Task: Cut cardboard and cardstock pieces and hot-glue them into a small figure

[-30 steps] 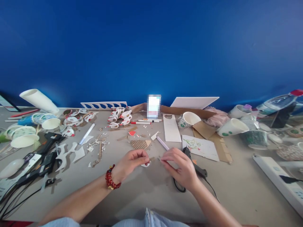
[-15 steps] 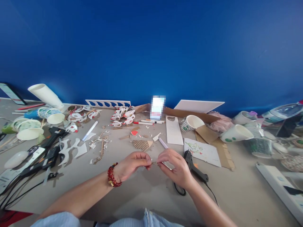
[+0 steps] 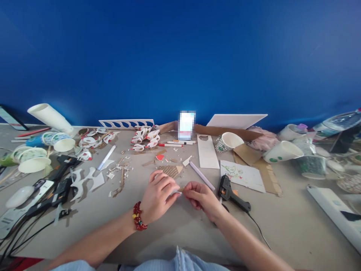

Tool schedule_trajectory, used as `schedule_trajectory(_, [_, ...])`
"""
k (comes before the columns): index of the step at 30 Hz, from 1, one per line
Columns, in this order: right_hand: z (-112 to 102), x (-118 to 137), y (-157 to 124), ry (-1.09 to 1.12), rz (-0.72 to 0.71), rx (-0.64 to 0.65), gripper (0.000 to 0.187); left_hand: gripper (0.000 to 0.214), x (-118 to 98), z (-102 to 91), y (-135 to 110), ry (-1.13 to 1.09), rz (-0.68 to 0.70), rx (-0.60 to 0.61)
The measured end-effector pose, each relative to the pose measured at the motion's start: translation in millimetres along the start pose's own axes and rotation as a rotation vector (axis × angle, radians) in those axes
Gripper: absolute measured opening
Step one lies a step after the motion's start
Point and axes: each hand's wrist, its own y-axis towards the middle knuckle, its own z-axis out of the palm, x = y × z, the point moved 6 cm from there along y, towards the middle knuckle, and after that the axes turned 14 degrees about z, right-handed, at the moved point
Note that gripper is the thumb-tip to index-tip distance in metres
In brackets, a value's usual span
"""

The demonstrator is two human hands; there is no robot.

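Note:
My left hand (image 3: pixel 161 194), with a red bead bracelet (image 3: pixel 138 216) at its wrist, is closed in a pinch. My right hand (image 3: pixel 201 197) pinches from the other side, its fingertips almost meeting the left ones. Between them is a small brown piece (image 3: pixel 182 189) that looks like a cardboard scrap; most of it is hidden by the fingers. Just beyond the hands lies a corrugated cardboard piece (image 3: pixel 170 171), partly covered by the left hand. A lilac pen (image 3: pixel 201 175) and a black glue gun (image 3: pixel 234 195) lie close to the right hand.
White bird-shaped cutouts (image 3: pixel 145 137) sit at the back, near several pens (image 3: pixel 177 145) and a lit phone (image 3: pixel 186 126). Paper scraps (image 3: pixel 121 171) and more glue guns (image 3: pixel 60 188) lie left. Paper cups (image 3: pixel 283 151), a drawing (image 3: pixel 242 175) and a power strip (image 3: pixel 332 214) are right.
Both hands have turned: the left now shows its back with fingers curled over, the right has rolled with knuckles forward. The small brown piece stays between their fingertips.

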Motion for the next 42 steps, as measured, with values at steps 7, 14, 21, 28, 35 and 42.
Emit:
schedule_trajectory(7, [3, -2, 2, 0.043, -0.003, 0.011, 0.022, 0.008, 0, 4.6, 0, 0.021, -0.010, 0.035])
schedule_trajectory(14, [0, -5, 3, -0.073, -0.014, 0.005, 0.024, 0.010, 3, 4.0, 1, 0.004, -0.028, 0.008])
schedule_trajectory(21, [-15, 20, -16, -0.688, -0.432, -0.380, 0.010, 0.006, 5, 20.6, -12, -0.018, -0.067, 0.074])
schedule_trajectory(28, [2, 16, -15, -1.016, -0.727, -0.411, 0.012, 0.004, 10, 36.4, -18, 0.005, -0.110, 0.139])
schedule_trajectory(35, [7, 7, -9, -1.063, -0.758, -0.389, 0.018, 0.008, 13, 38.4, -18, 0.023, -0.125, 0.152])
schedule_trajectory(42, [9, 5, -9, -1.068, -0.777, -0.382, 0.019, 0.010, 15, 40.0, -17, 0.014, -0.126, 0.163])
